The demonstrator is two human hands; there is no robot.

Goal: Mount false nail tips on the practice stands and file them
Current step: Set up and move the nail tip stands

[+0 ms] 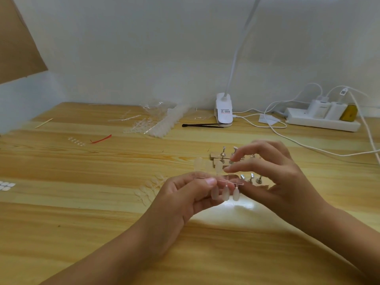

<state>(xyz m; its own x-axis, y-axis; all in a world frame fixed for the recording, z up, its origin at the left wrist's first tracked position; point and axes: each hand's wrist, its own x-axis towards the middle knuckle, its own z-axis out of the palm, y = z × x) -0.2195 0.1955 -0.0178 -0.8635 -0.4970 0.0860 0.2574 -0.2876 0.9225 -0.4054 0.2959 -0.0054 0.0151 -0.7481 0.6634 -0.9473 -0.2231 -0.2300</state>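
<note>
Head view is catching me at the detaching step, with mounting of this nail not yet begun. My left hand (185, 194) is pinching a clear plastic strip (228, 183) of frosted translucent false nail tips, holding it above the pale wooden surface (102, 212) at frame centre. My right hand (283, 177) is pinching one upright tip (219, 167), forefinger on it and thumb under the strip's end. Small silver metal practice stands (223, 154) on tan bases are sitting just behind my fingers. Next, I judge, I am needing a clean twist-off, then seating the tip on a bare stand.
</note>
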